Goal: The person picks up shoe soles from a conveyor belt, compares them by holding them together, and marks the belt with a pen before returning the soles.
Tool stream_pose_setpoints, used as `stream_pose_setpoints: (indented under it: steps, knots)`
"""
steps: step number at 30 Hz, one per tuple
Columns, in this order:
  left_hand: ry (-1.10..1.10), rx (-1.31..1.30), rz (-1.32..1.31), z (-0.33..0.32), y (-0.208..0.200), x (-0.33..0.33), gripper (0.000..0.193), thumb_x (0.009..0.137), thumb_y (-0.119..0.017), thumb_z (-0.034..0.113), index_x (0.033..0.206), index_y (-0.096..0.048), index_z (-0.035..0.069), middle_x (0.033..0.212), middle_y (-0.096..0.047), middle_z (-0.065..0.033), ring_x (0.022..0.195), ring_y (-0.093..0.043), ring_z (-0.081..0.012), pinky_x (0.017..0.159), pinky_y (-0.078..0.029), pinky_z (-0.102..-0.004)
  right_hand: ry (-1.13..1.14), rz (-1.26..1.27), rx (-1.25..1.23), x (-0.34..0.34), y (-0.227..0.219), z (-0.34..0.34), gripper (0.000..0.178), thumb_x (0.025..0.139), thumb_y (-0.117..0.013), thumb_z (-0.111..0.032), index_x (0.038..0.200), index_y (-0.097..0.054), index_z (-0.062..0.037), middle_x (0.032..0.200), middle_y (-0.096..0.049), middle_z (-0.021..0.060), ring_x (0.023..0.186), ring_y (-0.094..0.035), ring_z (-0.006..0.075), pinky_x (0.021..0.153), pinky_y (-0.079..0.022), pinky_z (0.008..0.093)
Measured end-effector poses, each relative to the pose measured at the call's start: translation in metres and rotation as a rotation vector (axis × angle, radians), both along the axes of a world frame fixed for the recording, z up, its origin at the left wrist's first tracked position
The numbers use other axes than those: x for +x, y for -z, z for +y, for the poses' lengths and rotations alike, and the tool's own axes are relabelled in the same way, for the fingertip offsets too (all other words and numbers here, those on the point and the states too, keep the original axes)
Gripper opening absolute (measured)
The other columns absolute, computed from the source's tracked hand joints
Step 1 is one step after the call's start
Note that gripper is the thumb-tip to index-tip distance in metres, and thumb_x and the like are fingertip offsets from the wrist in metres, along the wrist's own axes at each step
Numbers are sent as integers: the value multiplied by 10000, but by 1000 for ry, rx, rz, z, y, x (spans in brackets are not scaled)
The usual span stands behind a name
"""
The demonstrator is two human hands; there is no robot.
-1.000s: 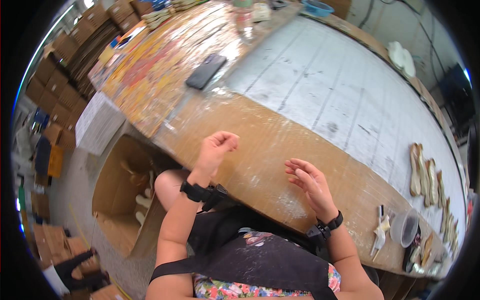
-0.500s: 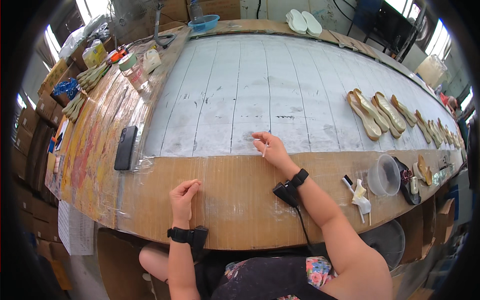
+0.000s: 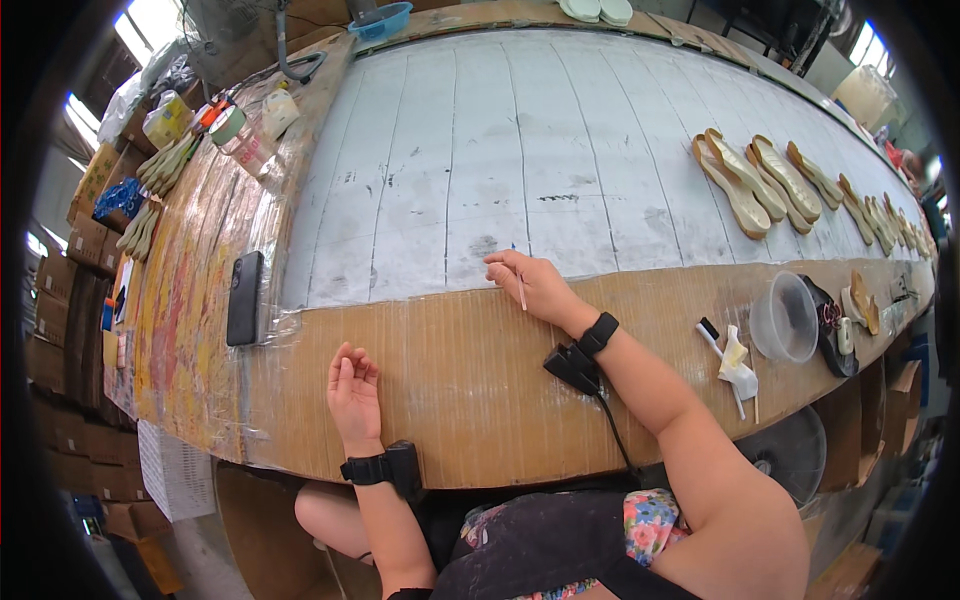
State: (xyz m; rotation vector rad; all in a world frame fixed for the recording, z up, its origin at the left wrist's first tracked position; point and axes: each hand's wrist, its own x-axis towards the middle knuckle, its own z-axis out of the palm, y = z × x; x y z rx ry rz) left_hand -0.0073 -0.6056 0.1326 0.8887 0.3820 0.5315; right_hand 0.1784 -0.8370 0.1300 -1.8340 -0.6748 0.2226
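We see a thin pale stick (image 3: 522,292) held in our right hand (image 3: 540,288), pinched between closed fingers and thumb, its lower end poking out below them. A small blue tip shows just above those fingers; we cannot tell whether it belongs to the same stick. The fingers are over the near edge of a white sheet (image 3: 450,150) marked with dark lines, which spreads away beyond them. We cannot tell whether they touch it.

Our left hand (image 3: 356,405) is nearer to us, its fingers loosely curled and parted, holding nothing, over the brown cardboard (image 3: 450,390). Each wrist, below the fingers, wears a black band with a dark device.

To the left of the left fingers and a little farther out lies a black phone (image 3: 245,298). Well beyond it we see a clear bottle (image 3: 245,148) with a green lid, and farther still a blue basin (image 3: 385,23).

To the right of the right fingers, and farther out, shoe soles (image 3: 735,187) with tan edges lie on the sheet in a row. Right of those fingers and slightly nearer us sit a clear plastic bowl (image 3: 783,318), a white brush (image 3: 711,338) with a black end, and a crumpled white-and-yellow piece (image 3: 737,372).
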Motion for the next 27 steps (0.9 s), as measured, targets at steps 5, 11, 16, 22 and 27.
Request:
stream_pose_setpoints:
  steps: [5, 11, 16, 22, 27]
  knots:
    - [10, -17, -40, 1, 2, -1, 249, 865, -488, 104, 1090, -498, -3, 956, -569, -92, 839, -541, -138, 775, -462, -269, 14, 41, 118, -1, 3, 0, 377, 899, -381, -353, 1059, -500, -32, 766, -608, 134, 731, -590, 266, 657, -443, 333]
    - [11, -13, -44, 1, 4, -2, 252, 867, -486, 102, 1095, -493, -4, 962, -566, -92, 845, -539, -139, 773, -461, -268, 125, -32, 32, 1, -1, -3, 335, 878, -439, -314, 1039, -502, -27, 860, -595, 147, 803, -575, 275, 674, -443, 328]
    - [5, -13, -37, 0, 3, -3, 254, 869, -482, 107, 1098, -485, -3, 960, -564, -90, 853, -536, -142, 782, -455, -275, 80, -184, -7, 0, 5, -3, 291, 833, -525, -226, 1031, -499, -15, 919, -587, 146, 824, -568, 271, 684, -446, 323]
    - [3, -22, -39, 1, 2, -3, 252, 873, -476, 111, 1098, -482, -2, 962, -564, -91, 860, -535, -146, 789, -452, -280, 45, -135, 4, -3, 2, -4, 284, 813, -544, -200, 1019, -508, -8, 935, -591, 155, 822, -575, 271, 701, -454, 322]
    - [15, -31, -56, 3, 5, -4, 246, 874, -474, 111, 1094, -489, 1, 962, -567, -92, 857, -539, -146, 773, -463, -278, 15, -130, -48, -3, 2, -4, 260, 811, -541, -204, 995, -536, -20, 886, -603, 156, 816, -581, 276, 696, -459, 331]
